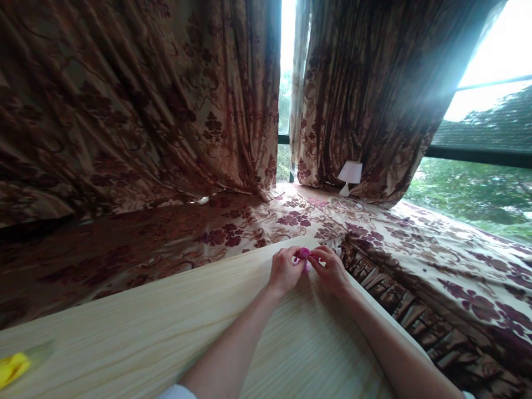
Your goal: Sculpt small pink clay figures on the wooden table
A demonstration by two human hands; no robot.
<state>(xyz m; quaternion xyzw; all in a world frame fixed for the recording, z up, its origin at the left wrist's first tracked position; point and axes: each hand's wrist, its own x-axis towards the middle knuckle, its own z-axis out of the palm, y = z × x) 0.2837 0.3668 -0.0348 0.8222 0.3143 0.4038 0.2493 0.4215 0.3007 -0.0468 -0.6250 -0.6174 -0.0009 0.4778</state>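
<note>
Near the far end of the pale wooden tabletop, my two hands meet around a small magenta-pink ruffled piece point(305, 253). My left hand point(286, 270) pinches it from the left, fingers closed. From the other side, the closed thumb and fingers of my right hand point(331, 269) grip it too. Some paler pink shows just below, between the hands. Fingers cover much of the piece, so I cannot make out its exact kind. Both forearms reach forward over the tabletop point(208, 310).
A yellow flower-like thing point(14, 368) lies at the table's left front, partly cut off. Beyond the table, a ledge with floral cloth point(291, 219) bears a small white lamp point(351, 172). Patterned curtains point(233, 100) hang behind, and a window point(486, 183) is at right.
</note>
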